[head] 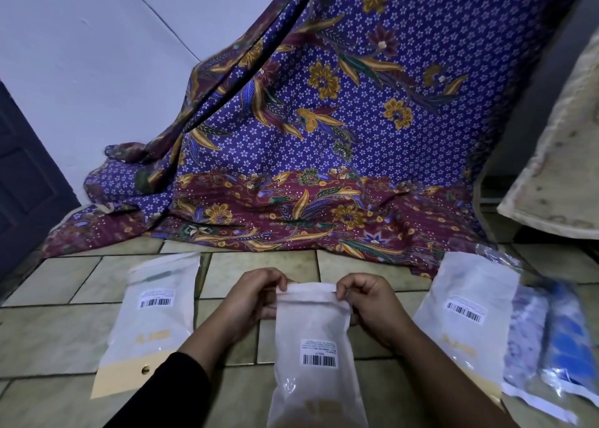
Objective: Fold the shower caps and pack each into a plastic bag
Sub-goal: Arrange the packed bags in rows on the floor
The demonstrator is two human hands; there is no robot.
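Frosted white plastic bag (pixel 312 340) with a barcode label sits at the centre of your view, over the beige tiled floor (pixel 265 265). Its long axis runs away from you and its opening edge is at the far end. Your left hand (pixel 256 295) pinches the far left corner of that edge between thumb and curled fingers. Your right hand (pixel 366 301) pinches the far right corner in the same manner, so each grip is closed on the bag and the top strip lies stretched flat between them. The film is too cloudy to tell what the bag contains. A black sleeve (pixel 168 392) covers your left forearm; the right forearm is bare. To your left, a second frosted plastic bag (pixel 155 317) lies flat on the floor, label up, with a tan band and a round hole at its near end. To your right, a third frosted plastic bag (pixel 466 314) lies flat on the floor, also label up. Just beside it, further right, two clear packets lie side by side: one holds a lilac-patterned shower cap (pixel 526 333), the other a blue-patterned shower cap (pixel 567 337). Beyond the bags, a purple and maroon batik cloth (pixel 324 120) with gold flowers hangs down and spreads onto the floor. A dark panelled door (pixel 22 175) stands at far left, and a pale stained mat (pixel 557 155) leans at far right.
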